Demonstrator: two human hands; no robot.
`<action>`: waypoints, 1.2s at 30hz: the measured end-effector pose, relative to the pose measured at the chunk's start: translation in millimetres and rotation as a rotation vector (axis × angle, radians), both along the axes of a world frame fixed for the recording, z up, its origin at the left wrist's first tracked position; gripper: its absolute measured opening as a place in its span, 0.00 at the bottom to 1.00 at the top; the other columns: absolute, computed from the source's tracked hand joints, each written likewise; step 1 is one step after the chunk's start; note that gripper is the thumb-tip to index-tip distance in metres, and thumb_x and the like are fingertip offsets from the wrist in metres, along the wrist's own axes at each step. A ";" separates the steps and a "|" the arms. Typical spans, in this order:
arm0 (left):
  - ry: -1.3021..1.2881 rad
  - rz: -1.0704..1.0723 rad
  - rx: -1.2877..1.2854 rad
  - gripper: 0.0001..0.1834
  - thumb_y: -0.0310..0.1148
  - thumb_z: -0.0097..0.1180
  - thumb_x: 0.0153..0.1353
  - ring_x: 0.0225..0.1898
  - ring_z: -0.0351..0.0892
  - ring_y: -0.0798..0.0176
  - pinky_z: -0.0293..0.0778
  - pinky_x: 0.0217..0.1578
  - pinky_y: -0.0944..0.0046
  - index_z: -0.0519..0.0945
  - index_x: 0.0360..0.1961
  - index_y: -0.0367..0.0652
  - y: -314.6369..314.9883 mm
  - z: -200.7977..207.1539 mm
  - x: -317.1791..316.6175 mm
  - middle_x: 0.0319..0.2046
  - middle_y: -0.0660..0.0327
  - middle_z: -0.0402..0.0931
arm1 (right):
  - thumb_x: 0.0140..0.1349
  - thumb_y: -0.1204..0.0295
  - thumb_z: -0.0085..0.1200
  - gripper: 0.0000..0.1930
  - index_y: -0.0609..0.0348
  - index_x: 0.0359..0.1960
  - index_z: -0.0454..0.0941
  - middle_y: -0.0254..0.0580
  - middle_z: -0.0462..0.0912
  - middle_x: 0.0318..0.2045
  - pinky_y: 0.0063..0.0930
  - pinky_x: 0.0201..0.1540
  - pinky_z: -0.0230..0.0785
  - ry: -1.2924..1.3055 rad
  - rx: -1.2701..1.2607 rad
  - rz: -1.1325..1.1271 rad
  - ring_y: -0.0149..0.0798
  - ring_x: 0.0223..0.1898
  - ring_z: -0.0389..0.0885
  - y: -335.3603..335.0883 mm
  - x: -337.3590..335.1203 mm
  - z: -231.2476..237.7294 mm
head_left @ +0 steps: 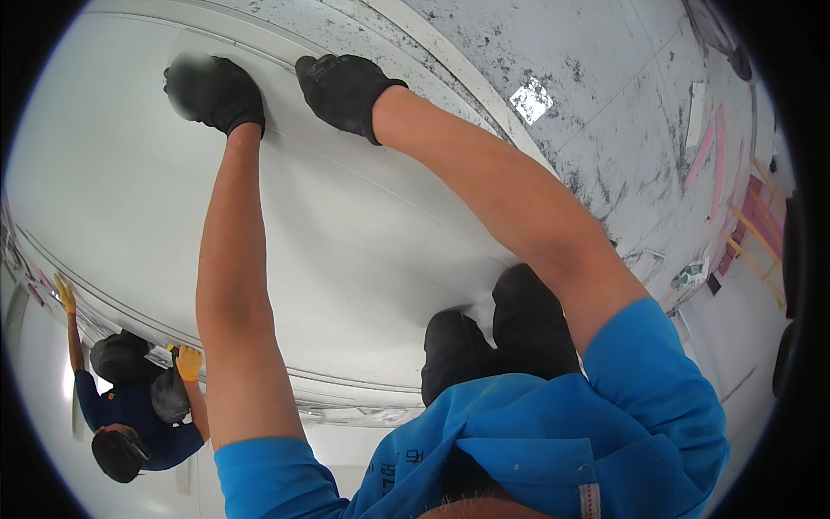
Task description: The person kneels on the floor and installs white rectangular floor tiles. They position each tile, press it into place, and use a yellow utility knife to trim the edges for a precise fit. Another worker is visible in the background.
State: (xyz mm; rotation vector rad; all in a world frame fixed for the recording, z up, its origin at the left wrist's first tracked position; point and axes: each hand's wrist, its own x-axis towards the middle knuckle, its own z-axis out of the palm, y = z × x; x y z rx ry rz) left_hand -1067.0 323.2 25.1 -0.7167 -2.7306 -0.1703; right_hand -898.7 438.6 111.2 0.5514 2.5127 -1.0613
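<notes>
Beneath both arms spreads a large, smooth whitish panel [346, 259] with rails along its edges. My left hand [226, 91], in a black glove, is over the panel near its far edge. A blurred patch covers its fingers, so their grip is hidden. To its right, my right hand [346, 93] wears a matching black glove and lies by the far rail [259, 50]. Its fingers are curled in; whatever they hold, if anything, cannot be seen. A thin seam line [372, 182] runs across the panel from near the right hand toward my dark-trousered knees [497, 333].
At the lower left, another person in dark clothes [156, 424] with yellow gloves [188, 363] works at the panel's near edge. Beyond the far rail lies a grey floor [596, 130] strewn with dark flecks. Pink strips [709, 160] and orange-yellow bars [754, 225] are at the right.
</notes>
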 end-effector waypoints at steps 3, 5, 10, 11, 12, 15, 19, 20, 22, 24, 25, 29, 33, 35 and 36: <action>0.050 -0.046 -0.003 0.22 0.42 0.42 0.67 0.54 0.67 0.41 0.68 0.51 0.43 0.71 0.50 0.32 0.7 2.9 3.4 0.54 0.46 0.68 | 0.63 0.76 0.43 0.10 0.65 0.42 0.74 0.57 0.84 0.33 0.47 0.39 0.77 -0.153 -0.093 -0.068 0.55 0.37 0.85 -0.2 2.5 10.8; -0.062 -0.016 -0.038 0.21 0.42 0.42 0.67 0.52 0.68 0.42 0.68 0.50 0.43 0.71 0.48 0.33 8.0 15.3 8.4 0.52 0.46 0.68 | 0.63 0.76 0.43 0.09 0.64 0.41 0.74 0.56 0.84 0.34 0.48 0.39 0.77 -0.096 -0.049 -0.080 0.55 0.37 0.85 -3.7 16.8 6.0; 0.144 -0.022 -0.016 0.19 0.42 0.43 0.66 0.48 0.70 0.43 0.70 0.46 0.45 0.71 0.44 0.35 2.9 2.5 0.1 0.47 0.48 0.69 | 0.63 0.76 0.43 0.07 0.63 0.38 0.75 0.55 0.84 0.33 0.49 0.38 0.77 -0.083 -0.002 -0.042 0.56 0.36 0.85 -7.4 14.8 -0.2; 0.115 -0.027 -0.047 0.19 0.42 0.43 0.66 0.48 0.70 0.44 0.71 0.44 0.46 0.71 0.44 0.35 6.1 4.0 -3.5 0.46 0.48 0.69 | 0.63 0.76 0.44 0.07 0.62 0.37 0.74 0.55 0.84 0.32 0.49 0.37 0.77 -0.083 -0.007 -0.085 0.56 0.36 0.85 -7.4 10.8 -0.9; 0.076 -0.034 -0.083 0.19 0.42 0.43 0.66 0.47 0.71 0.44 0.72 0.43 0.46 0.72 0.44 0.35 11.3 8.9 1.0 0.45 0.48 0.69 | 0.63 0.75 0.44 0.06 0.62 0.36 0.74 0.55 0.84 0.32 0.49 0.37 0.77 -0.092 -0.015 -0.129 0.57 0.35 0.85 -6.7 13.7 1.2; 0.127 0.034 -0.249 0.19 0.44 0.46 0.63 0.44 0.70 0.49 0.71 0.38 0.52 0.71 0.42 0.36 3.4 -8.5 -7.1 0.42 0.52 0.68 | 0.63 0.74 0.44 0.06 0.61 0.35 0.73 0.56 0.83 0.31 0.49 0.37 0.76 -0.139 -0.054 -0.118 0.57 0.35 0.84 -7.9 47.8 16.7; 0.110 0.062 -0.279 0.20 0.45 0.45 0.62 0.44 0.69 0.49 0.71 0.37 0.53 0.70 0.41 0.36 -5.0 -17.2 -20.2 0.41 0.53 0.66 | 0.65 0.72 0.44 0.10 0.65 0.44 0.71 0.56 0.82 0.34 0.48 0.36 0.76 -0.068 -0.008 -0.055 0.56 0.34 0.84 -22.0 161.3 -1.0; 0.094 0.062 -0.240 0.20 0.46 0.44 0.62 0.45 0.68 0.49 0.71 0.38 0.52 0.70 0.41 0.36 -7.4 -20.3 -23.8 0.42 0.52 0.66 | 0.65 0.72 0.44 0.13 0.67 0.48 0.70 0.56 0.81 0.35 0.47 0.35 0.76 -0.053 0.061 0.011 0.55 0.34 0.84 -24.3 194.7 -0.3; 0.091 0.056 -0.218 0.21 0.46 0.44 0.63 0.46 0.68 0.48 0.70 0.40 0.50 0.70 0.42 0.36 -8.7 -24.3 -29.2 0.43 0.52 0.67 | 0.63 0.74 0.44 0.20 0.71 0.55 0.68 0.55 0.81 0.36 0.45 0.34 0.77 -0.060 0.186 0.109 0.53 0.34 0.83 -29.2 261.3 5.5; 0.076 0.039 -0.195 0.21 0.46 0.43 0.63 0.46 0.68 0.48 0.70 0.41 0.48 0.70 0.42 0.36 -5.4 -27.9 -27.0 0.43 0.51 0.67 | 0.64 0.74 0.43 0.22 0.71 0.58 0.66 0.56 0.81 0.37 0.44 0.31 0.78 -0.209 0.231 0.152 0.51 0.33 0.84 -38.5 332.1 5.7; 0.077 0.036 -0.182 0.21 0.46 0.43 0.63 0.47 0.68 0.47 0.70 0.42 0.48 0.70 0.43 0.35 -5.5 -29.4 -28.4 0.44 0.50 0.67 | 0.64 0.74 0.44 0.22 0.71 0.59 0.66 0.56 0.81 0.38 0.45 0.31 0.78 -0.147 0.248 0.168 0.53 0.31 0.84 -41.3 373.8 2.9; 0.054 0.023 -0.160 0.24 0.46 0.43 0.64 0.49 0.68 0.46 0.70 0.43 0.47 0.70 0.47 0.33 -7.6 -25.9 -26.9 0.47 0.48 0.68 | 0.62 0.69 0.49 0.23 0.67 0.58 0.67 0.55 0.81 0.37 0.44 0.33 0.77 -0.670 0.029 0.122 0.53 0.32 0.84 -40.6 500.1 44.3; 0.174 0.020 -0.209 0.28 0.47 0.42 0.66 0.55 0.66 0.42 0.68 0.51 0.46 0.68 0.55 0.33 -9.6 -37.8 -20.9 0.56 0.45 0.65 | 0.61 0.63 0.54 0.23 0.63 0.55 0.69 0.53 0.81 0.37 0.44 0.33 0.76 -1.012 0.077 0.036 0.53 0.33 0.83 -34.1 614.7 78.8; 0.149 0.022 -0.171 0.31 0.48 0.42 0.68 0.63 0.63 0.38 0.64 0.59 0.45 0.65 0.62 0.33 -14.2 -36.7 -23.7 0.64 0.42 0.61 | 0.60 0.61 0.56 0.24 0.61 0.53 0.70 0.52 0.80 0.36 0.43 0.34 0.76 -0.849 0.110 -0.113 0.53 0.34 0.83 -20.9 585.8 63.7; 0.099 0.020 -0.131 0.33 0.49 0.41 0.69 0.67 0.62 0.36 0.63 0.63 0.44 0.64 0.66 0.33 -12.7 -33.4 -18.3 0.69 0.40 0.59 | 0.60 0.59 0.57 0.24 0.61 0.52 0.70 0.51 0.80 0.36 0.43 0.34 0.75 -0.710 0.106 -0.198 0.53 0.34 0.83 -18.7 554.3 52.5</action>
